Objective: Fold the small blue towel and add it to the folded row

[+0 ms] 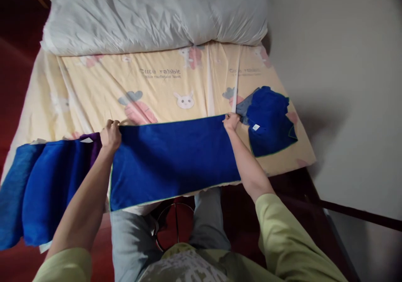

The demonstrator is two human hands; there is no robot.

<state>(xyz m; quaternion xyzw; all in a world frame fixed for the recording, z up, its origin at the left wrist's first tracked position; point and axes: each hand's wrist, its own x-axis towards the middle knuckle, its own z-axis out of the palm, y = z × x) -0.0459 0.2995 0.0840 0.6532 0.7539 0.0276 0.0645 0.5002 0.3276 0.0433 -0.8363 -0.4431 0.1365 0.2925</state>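
Observation:
A blue cloth [176, 156] with a thin green edge lies spread along the near side of the bed, its long side running left to right. My left hand [111, 134] is closed on its far left corner. At the far edge, toward the right end, my right hand [231, 121] pinches the same cloth. Just beyond my right hand lies a crumpled blue cloth [270, 119] with a small white tag and a greyish part beside it. Folded blue cloths [47, 185] and a purple one [94, 148] lie side by side left of my left hand.
The bed's yellow rabbit-print sheet [163, 93] stretches beyond the cloths. A white quilt [150, 14] is heaped across the far part. A pale wall [345, 85] stands to the right. Below the near edge are my legs and a round metal frame [176, 204].

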